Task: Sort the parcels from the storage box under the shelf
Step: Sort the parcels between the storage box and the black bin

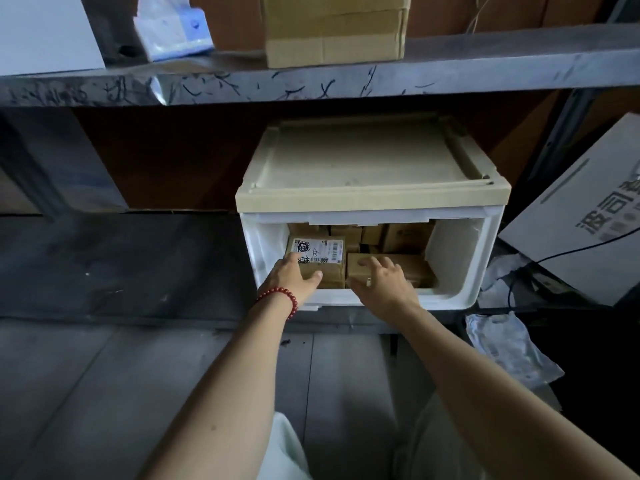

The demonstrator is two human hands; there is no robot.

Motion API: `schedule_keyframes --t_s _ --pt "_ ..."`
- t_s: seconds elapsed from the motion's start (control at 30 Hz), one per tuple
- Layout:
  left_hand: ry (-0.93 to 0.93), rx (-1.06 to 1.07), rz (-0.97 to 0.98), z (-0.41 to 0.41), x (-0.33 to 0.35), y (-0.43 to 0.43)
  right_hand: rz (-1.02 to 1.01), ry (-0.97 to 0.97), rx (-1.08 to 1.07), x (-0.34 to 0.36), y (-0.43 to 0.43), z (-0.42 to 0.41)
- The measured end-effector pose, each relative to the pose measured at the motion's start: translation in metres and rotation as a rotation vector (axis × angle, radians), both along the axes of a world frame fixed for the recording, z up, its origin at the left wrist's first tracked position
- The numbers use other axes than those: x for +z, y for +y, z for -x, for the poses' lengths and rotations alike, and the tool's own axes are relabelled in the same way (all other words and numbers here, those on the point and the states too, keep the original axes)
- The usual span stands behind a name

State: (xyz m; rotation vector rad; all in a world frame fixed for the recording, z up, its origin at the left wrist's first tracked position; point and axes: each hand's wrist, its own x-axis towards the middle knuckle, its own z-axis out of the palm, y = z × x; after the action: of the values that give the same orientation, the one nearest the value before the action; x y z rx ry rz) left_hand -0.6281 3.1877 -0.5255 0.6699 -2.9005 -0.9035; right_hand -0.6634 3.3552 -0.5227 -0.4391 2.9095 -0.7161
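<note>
Under a scratched metal shelf [346, 81], a white storage box [485, 258] with a beige lid [363, 161] stands with its front open, packed with brown cardboard parcels [381, 233]. A person reaches in with both bare arms. The left hand [291, 275], a red bead bracelet [280, 296] at its wrist, grips the labelled parcel [325, 251] at the front left of the box, fingers over the top and thumb pressed to the near face. Just beside it, the right hand [381, 282], wearing a ring [368, 281], lies on the plain parcel [412, 268]; its bent fingers appear to clasp the top while the thumb meets the near corner. A taped carton [332, 29] sits on the shelf above. Right of the box, a white printed board [588, 216] leans, with a black cable [588, 245] across it and a crumpled plastic bag [509, 344] below.
</note>
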Motion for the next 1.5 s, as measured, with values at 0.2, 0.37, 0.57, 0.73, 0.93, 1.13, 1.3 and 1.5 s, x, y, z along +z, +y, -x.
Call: schedule_keyframes --t_s 0.2,0.37,0.57,0.73,0.93,1.13,1.3,1.5 --pt "-0.078 -0.039 0.064 0.043 -0.021 -0.009 0.085 -0.087 -0.069 -0.016 -0.008 0.036" --pt "-0.125 -0.055 0.112 0.075 -0.04 -0.019 0.142 -0.163 -0.112 -0.037 -0.023 0.066" --pt "-0.191 -0.07 0.165 0.099 -0.058 -0.033 0.131 -0.234 -0.129 -0.068 -0.043 0.094" --pt "-0.18 -0.113 0.18 0.106 -0.069 -0.037 0.144 -0.299 -0.112 -0.09 -0.061 0.114" --pt "-0.113 -0.006 0.032 0.111 -0.081 -0.035 0.258 -0.381 -0.227 -0.105 -0.077 0.132" --pt "-0.091 0.1 0.012 0.123 -0.081 -0.037 0.371 -0.419 -0.234 -0.109 -0.079 0.133" --pt "-0.043 0.118 -0.014 0.13 -0.073 -0.035 0.461 -0.488 -0.26 -0.102 -0.068 0.135" --pt "-0.056 0.125 0.069 0.122 -0.05 -0.032 0.604 -0.564 -0.294 -0.082 -0.052 0.125"
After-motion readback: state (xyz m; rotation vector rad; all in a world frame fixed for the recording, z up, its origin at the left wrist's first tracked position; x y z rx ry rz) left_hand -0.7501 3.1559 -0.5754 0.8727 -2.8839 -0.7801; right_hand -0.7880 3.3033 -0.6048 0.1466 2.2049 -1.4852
